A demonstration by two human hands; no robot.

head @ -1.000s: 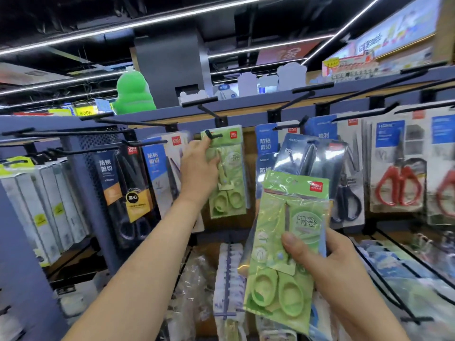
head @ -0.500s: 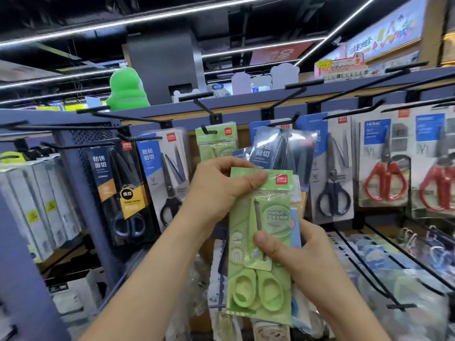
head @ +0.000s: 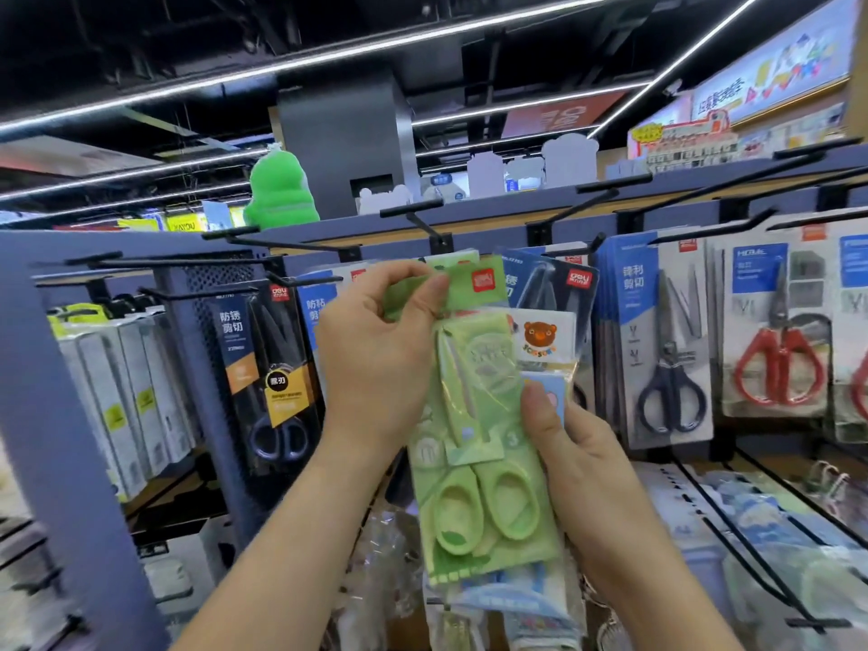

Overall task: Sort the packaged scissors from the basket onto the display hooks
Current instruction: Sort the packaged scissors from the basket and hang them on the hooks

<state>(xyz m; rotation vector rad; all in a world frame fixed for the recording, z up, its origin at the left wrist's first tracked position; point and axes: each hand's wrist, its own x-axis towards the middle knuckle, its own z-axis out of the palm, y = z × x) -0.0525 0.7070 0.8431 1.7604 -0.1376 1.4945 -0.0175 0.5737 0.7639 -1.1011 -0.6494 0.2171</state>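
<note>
My left hand (head: pixel 375 364) is pinching the green scissors pack (head: pixel 479 444) by its header, my right hand (head: pixel 587 467) gripping the stack (head: pixel 540 340) behind it, just below the hook (head: pixel 430 232); I should be squaring its hole to the tip.

Both hands (head: pixel 375 364) hold green packaged scissors (head: pixel 479 444).

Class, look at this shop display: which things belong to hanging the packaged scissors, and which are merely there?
Job: green scissors pack; left hand; right hand; bear-label pack behind it; display hook.
Merely there: green plush toy; red-handled scissors, already hung; white packs at left.
</note>
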